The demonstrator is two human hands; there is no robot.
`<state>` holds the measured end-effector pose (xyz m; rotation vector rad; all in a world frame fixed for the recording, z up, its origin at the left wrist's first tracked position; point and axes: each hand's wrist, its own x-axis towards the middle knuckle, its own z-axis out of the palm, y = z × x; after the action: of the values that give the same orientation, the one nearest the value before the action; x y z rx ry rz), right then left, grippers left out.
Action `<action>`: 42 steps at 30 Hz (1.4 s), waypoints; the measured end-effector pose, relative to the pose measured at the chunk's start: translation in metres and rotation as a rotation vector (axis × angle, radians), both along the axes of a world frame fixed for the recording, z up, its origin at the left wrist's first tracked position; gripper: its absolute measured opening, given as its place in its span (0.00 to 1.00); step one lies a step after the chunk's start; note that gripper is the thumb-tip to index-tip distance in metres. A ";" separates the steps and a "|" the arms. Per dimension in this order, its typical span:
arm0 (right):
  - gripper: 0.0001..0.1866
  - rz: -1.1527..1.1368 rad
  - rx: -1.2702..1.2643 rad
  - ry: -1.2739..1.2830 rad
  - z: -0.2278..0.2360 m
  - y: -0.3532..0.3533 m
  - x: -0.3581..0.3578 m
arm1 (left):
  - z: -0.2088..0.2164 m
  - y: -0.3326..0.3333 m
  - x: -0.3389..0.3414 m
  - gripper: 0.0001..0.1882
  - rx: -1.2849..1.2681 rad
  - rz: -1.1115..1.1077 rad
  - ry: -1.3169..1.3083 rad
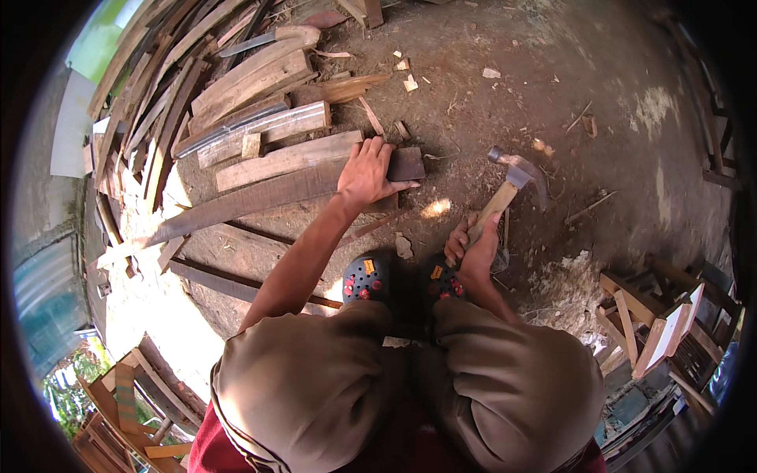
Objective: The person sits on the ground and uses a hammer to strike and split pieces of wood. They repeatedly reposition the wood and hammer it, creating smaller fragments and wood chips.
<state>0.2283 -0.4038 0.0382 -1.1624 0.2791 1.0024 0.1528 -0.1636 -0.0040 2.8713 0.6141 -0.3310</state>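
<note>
My left hand (367, 171) is wrapped over a long dark wooden plank (260, 191), close to its right end. The plank runs off to the left across the ground, and its far left end lies in bright sunlight. In my right hand (473, 246) is a claw hammer (511, 177), gripped by its pale wooden handle. Its metal head points up and away from me, apart from the plank. A shorter light board (293, 160) lies just behind the plank, partly behind my left hand.
A pile of timber (158, 94) fills the far left, with a machete (272, 38) lying on it. Wood chips (411, 83) dot the dirt floor. Wooden frames stand at the lower right (662, 323) and lower left (130, 410). My clogs (367, 277) are near the plank.
</note>
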 end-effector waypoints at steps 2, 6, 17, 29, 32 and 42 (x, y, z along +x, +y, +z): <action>0.30 0.179 -0.033 -0.006 -0.010 0.003 -0.005 | 0.000 0.001 0.001 0.55 -0.001 0.004 0.007; 0.30 0.158 -0.015 -0.058 0.003 0.000 0.003 | -0.003 0.003 -0.004 0.55 0.005 0.009 -0.047; 0.26 0.136 -0.041 -0.262 -0.005 -0.002 -0.003 | -0.009 0.001 -0.006 0.55 0.017 0.019 -0.136; 0.18 0.277 -0.125 -0.220 0.002 -0.014 -0.014 | -0.013 -0.013 -0.019 0.53 0.043 0.025 -0.171; 0.18 0.268 -0.167 -0.196 0.008 -0.019 -0.012 | -0.008 -0.017 -0.019 0.57 0.008 0.003 -0.158; 0.17 0.330 -0.186 -0.237 0.012 -0.024 -0.003 | 0.009 -0.018 -0.054 0.54 0.029 0.006 -0.278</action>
<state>0.2252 -0.4281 0.0500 -1.5166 -0.0113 1.1286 0.0993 -0.1812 0.0051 2.8677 0.5790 0.0795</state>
